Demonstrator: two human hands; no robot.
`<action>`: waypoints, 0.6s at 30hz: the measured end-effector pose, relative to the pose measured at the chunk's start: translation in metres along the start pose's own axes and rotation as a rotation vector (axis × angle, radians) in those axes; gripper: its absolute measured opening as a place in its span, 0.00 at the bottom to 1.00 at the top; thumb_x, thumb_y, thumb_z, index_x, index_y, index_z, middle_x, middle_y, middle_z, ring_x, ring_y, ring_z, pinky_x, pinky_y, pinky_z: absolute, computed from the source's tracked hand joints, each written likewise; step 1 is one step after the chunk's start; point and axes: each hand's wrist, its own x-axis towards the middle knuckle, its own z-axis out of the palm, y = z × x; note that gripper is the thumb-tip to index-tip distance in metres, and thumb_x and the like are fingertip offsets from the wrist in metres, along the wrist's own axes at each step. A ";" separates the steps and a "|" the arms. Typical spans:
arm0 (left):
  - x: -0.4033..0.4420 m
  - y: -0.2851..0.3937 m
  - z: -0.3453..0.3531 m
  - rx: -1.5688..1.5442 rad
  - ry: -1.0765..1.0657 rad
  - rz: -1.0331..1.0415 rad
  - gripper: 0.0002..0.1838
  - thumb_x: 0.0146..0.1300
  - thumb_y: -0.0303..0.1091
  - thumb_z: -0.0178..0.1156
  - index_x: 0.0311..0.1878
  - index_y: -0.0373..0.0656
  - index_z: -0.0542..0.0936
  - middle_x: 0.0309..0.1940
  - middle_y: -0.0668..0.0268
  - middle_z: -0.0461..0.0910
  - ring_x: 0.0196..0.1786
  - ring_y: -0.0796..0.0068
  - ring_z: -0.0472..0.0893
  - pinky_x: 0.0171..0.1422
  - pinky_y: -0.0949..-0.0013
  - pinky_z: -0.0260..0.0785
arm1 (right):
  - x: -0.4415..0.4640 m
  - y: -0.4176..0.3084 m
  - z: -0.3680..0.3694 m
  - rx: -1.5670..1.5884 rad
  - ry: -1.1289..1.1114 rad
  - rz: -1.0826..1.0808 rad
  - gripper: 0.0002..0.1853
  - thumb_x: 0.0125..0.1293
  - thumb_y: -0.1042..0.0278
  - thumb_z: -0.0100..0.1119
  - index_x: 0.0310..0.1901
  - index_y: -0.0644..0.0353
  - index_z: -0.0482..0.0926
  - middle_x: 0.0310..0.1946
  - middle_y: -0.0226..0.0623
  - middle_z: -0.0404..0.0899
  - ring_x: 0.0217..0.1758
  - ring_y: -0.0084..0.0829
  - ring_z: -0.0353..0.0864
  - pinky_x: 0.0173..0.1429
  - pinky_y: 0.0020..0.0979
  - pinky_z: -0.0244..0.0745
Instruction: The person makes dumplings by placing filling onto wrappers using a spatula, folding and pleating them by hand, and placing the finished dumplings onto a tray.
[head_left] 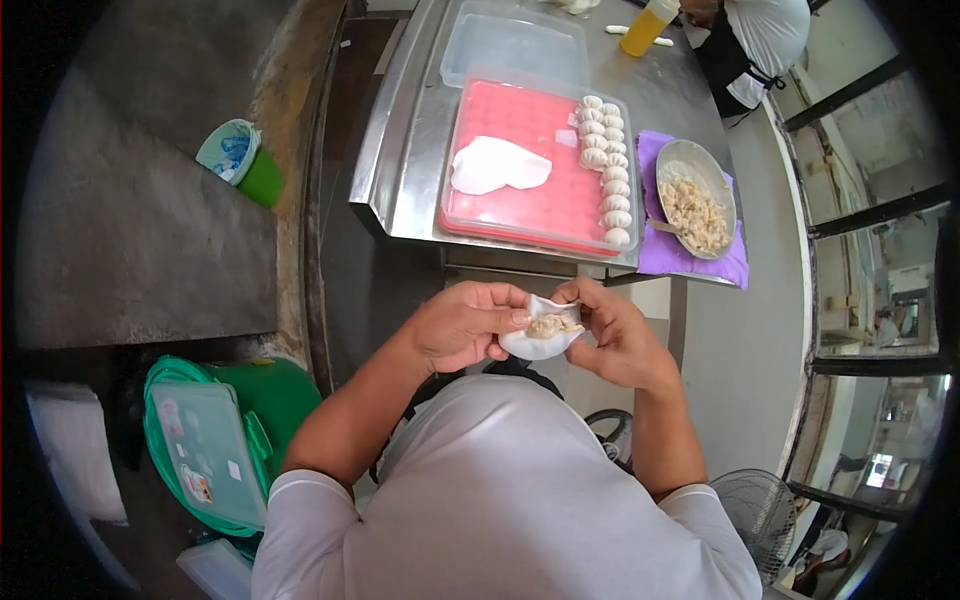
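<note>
Between my two hands, in front of my chest, is a round white dumpling wrapper with a lump of pale filling in its middle. My left hand grips its left edge with thumb and fingers. At the right edge, my right hand pinches the dough, which is raised there. Beyond my hands, a red-bottomed plastic tray holds several pleated dumplings along its right side. Flat white wrappers lie on the tray's left part. A bowl of filling with a spoon in it rests right of the tray.
The bowl stands on a purple cloth at the steel table's corner. Behind the tray are a clear plastic lid and a yellow squeeze bottle. Another person works at the far right. Green bins stand left; a fan is at lower right.
</note>
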 end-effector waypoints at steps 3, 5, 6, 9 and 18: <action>0.003 -0.007 -0.006 0.135 0.035 0.082 0.09 0.70 0.29 0.63 0.50 0.40 0.77 0.41 0.66 0.82 0.41 0.80 0.83 0.39 0.76 0.78 | -0.002 0.000 -0.005 -0.049 -0.042 -0.003 0.21 0.53 0.82 0.58 0.51 0.64 0.74 0.39 0.29 0.74 0.40 0.19 0.71 0.42 0.24 0.69; 0.004 -0.010 -0.008 0.253 0.079 0.160 0.08 0.70 0.29 0.63 0.49 0.41 0.77 0.39 0.67 0.82 0.39 0.81 0.82 0.38 0.77 0.77 | -0.002 -0.001 -0.007 -0.127 -0.025 0.009 0.21 0.53 0.81 0.59 0.51 0.64 0.74 0.37 0.30 0.73 0.37 0.20 0.69 0.38 0.25 0.67; 0.004 -0.010 -0.007 0.373 0.126 0.236 0.07 0.71 0.30 0.63 0.47 0.41 0.77 0.37 0.68 0.81 0.37 0.83 0.81 0.37 0.79 0.76 | -0.002 0.001 -0.008 -0.128 -0.028 0.011 0.21 0.53 0.81 0.59 0.51 0.64 0.74 0.37 0.30 0.73 0.37 0.20 0.69 0.38 0.25 0.67; 0.000 -0.009 0.002 0.408 0.238 0.345 0.05 0.69 0.27 0.63 0.45 0.41 0.77 0.35 0.69 0.80 0.34 0.82 0.80 0.37 0.76 0.76 | -0.001 0.006 -0.010 -0.168 -0.014 0.048 0.21 0.52 0.81 0.60 0.51 0.64 0.74 0.34 0.30 0.72 0.35 0.19 0.68 0.36 0.24 0.67; 0.012 -0.064 -0.012 0.294 0.077 0.232 0.20 0.66 0.26 0.65 0.60 0.38 0.75 0.46 0.67 0.79 0.44 0.78 0.80 0.46 0.70 0.77 | 0.019 -0.010 0.010 -0.075 0.130 -0.006 0.22 0.56 0.80 0.63 0.54 0.64 0.74 0.42 0.28 0.69 0.35 0.17 0.68 0.35 0.21 0.66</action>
